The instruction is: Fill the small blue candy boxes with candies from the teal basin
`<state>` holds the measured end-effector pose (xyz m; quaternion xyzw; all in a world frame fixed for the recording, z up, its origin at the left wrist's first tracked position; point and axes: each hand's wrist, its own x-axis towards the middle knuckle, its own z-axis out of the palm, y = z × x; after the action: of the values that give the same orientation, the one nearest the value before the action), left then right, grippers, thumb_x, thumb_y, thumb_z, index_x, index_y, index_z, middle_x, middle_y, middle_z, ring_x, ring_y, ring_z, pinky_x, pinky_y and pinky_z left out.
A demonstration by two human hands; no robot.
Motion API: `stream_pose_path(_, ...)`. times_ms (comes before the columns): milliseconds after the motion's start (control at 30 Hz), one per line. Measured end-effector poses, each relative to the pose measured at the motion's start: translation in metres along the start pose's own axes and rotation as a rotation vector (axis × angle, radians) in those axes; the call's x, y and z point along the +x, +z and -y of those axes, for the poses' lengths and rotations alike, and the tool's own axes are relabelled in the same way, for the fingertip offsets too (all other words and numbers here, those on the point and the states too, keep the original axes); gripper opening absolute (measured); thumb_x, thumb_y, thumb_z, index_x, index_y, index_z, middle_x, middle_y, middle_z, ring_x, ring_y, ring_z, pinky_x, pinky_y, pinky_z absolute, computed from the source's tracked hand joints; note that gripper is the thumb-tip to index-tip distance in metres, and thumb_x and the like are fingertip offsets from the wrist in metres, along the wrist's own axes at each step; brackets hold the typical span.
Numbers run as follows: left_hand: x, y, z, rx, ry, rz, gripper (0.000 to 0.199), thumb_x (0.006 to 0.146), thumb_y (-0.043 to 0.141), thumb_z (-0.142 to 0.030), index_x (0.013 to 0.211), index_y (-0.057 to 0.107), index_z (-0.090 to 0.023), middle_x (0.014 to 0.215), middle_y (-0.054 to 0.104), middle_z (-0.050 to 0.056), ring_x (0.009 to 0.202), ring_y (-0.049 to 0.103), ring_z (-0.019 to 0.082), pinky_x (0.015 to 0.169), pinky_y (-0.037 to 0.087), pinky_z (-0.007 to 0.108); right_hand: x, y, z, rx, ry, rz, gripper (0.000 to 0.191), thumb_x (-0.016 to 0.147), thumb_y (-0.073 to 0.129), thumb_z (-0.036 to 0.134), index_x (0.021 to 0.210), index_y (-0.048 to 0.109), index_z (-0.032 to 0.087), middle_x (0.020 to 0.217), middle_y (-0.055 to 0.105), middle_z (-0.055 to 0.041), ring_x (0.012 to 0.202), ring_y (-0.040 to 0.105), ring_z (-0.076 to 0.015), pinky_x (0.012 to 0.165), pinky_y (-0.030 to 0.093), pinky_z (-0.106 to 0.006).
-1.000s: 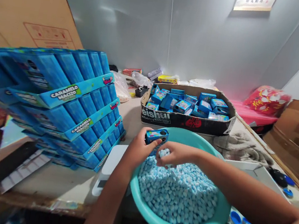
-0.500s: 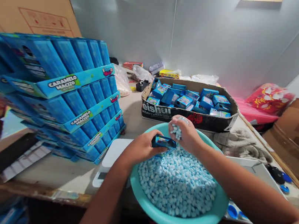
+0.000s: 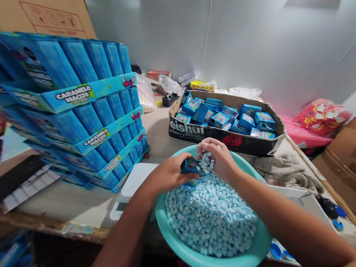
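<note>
A turquoise basin (image 3: 203, 263) full of pale blue and white candies (image 3: 211, 221) stands at the front edge of the table. Over its left rim, my left hand (image 3: 172, 170) grips a small blue candy box (image 3: 191, 166) between thumb and fingers. Cupped around a handful of candies (image 3: 207, 162), my right hand (image 3: 219, 157) is right against the box's opening. Whether any candies are dropping inside cannot be made out, since the fingers cover the opening.
Stacked display trays (image 3: 79, 96) of blue boxes rise at the left. A white scale (image 3: 135, 185) sits beside the basin. Behind are a black carton (image 3: 223, 140) of loose blue boxes and a grey cloth (image 3: 287, 172). A white tray (image 3: 302, 199) lies at right.
My right hand has come down and left with its candies, from above the box to its opening. My left hand has tilted the box slightly, staying over the basin.
</note>
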<state>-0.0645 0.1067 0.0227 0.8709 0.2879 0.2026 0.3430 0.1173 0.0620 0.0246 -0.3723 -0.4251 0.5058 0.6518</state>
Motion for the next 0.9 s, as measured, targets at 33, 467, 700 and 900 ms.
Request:
stream_pose_path(33,-0.001,0.000,-0.001,-0.016,0.027,-0.014,0.048,0.081,0.075,-0.047,0.121,0.065,-0.022,0.112,0.073,0.006,0.102,0.068,0.027,0.088,0.053,0.036,0.000,0.000,0.000,0.000,-0.007,0.001,0.026,0.074,0.076,0.042,0.072,0.065,0.019,0.071,0.065,-0.0002,0.065,0.059,-0.0142,0.065,0.047,-0.027)
stream_pose_path(467,0.000,0.000,0.000,-0.039,0.010,-0.318,0.041,0.079,0.076,-0.044,0.112,0.065,-0.022,0.103,0.074,0.003,0.094,0.070,0.022,0.083,0.054,0.030,0.001,-0.003,0.000,-0.376,-0.072,0.049,0.032,0.082,0.067,0.049,0.087,0.073,0.018,0.089,0.070,-0.0032,0.084,0.060,-0.0173,0.075,0.045,-0.028)
stream_pose_path(700,-0.001,-0.001,0.002,0.002,0.008,-0.326,0.042,0.078,0.077,-0.046,0.111,0.067,-0.022,0.103,0.074,0.005,0.094,0.070,0.023,0.081,0.053,0.031,-0.001,-0.004,-0.001,-0.642,-0.168,0.069,0.029,0.079,0.074,0.042,0.096,0.074,0.019,0.097,0.072,-0.0041,0.085,0.061,-0.0172,0.070,0.044,-0.026)
stream_pose_path(900,0.000,0.001,0.004,-0.009,0.028,-0.318,0.042,0.080,0.076,-0.045,0.114,0.067,-0.022,0.104,0.075,0.004,0.095,0.070,0.023,0.082,0.053,0.031,0.007,-0.014,-0.004,-0.716,-0.213,0.062,0.020,0.080,0.067,0.032,0.091,0.076,0.017,0.087,0.072,-0.0040,0.078,0.061,-0.0167,0.064,0.044,-0.025)
